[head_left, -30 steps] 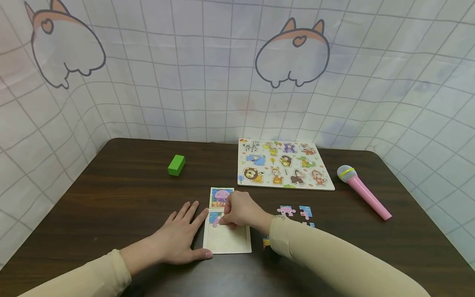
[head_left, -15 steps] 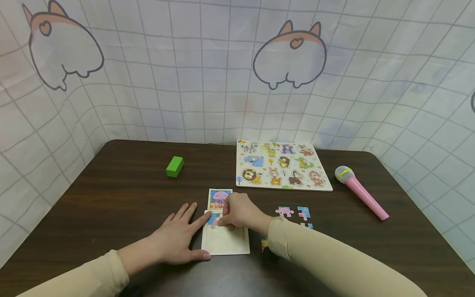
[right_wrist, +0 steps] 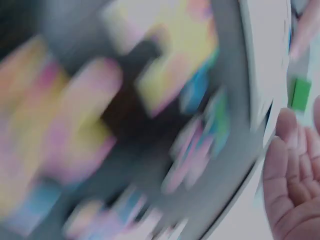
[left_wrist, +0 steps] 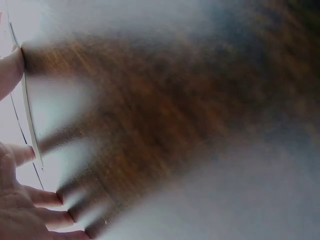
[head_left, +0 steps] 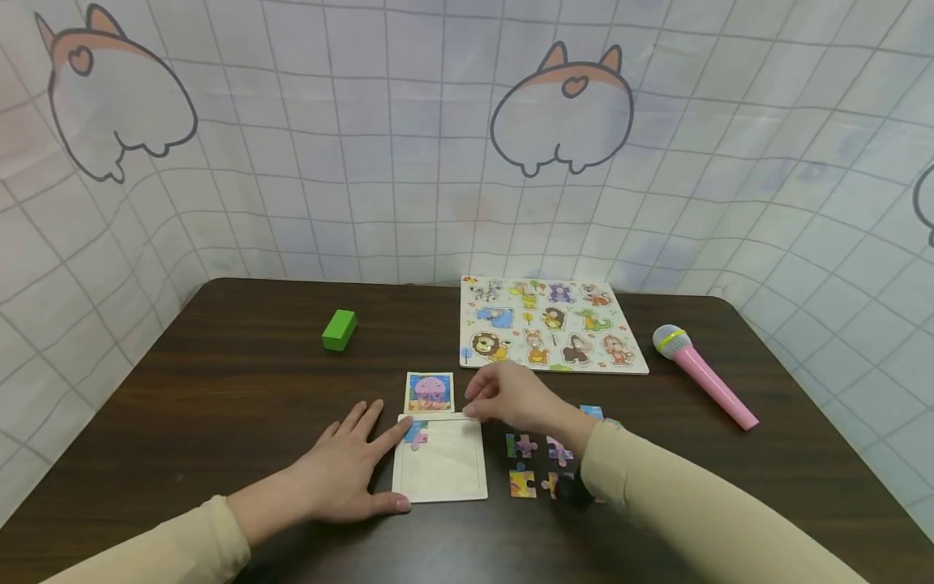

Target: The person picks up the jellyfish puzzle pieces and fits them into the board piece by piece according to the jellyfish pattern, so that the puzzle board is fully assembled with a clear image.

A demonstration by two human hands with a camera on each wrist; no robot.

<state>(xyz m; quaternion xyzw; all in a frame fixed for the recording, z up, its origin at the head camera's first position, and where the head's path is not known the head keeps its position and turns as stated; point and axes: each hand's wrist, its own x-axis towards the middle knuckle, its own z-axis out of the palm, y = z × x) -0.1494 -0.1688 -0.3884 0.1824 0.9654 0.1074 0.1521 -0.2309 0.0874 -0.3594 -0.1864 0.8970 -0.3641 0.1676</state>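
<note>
My left hand (head_left: 341,469) lies with fingers spread, forefinger and thumb touching the left edge of a pale puzzle tray (head_left: 445,474). One blue-and-pink jigsaw piece (head_left: 417,435) sits in the tray's upper left corner. Over the tray's upper right corner hovers my right hand (head_left: 514,397), its fingers loosely bent with nothing between them; the right wrist view shows its bare palm. A small jellyfish picture card (head_left: 430,392) touches or nearly touches the tray's far edge. Several loose jigsaw pieces (head_left: 522,484) lie right of the tray, some hidden under the right forearm.
An animal puzzle board (head_left: 552,324) lies at the back of the dark table (head_left: 241,389). Right of it is a pink toy microphone (head_left: 708,377). A green block (head_left: 339,330) stands at the back left. A patterned cloth (head_left: 423,162) hangs behind the table.
My right hand has let go of the corner jigsaw piece and moved right, off the tray's upper left part. The piece stays in the corner. My left hand keeps its place on the tray.
</note>
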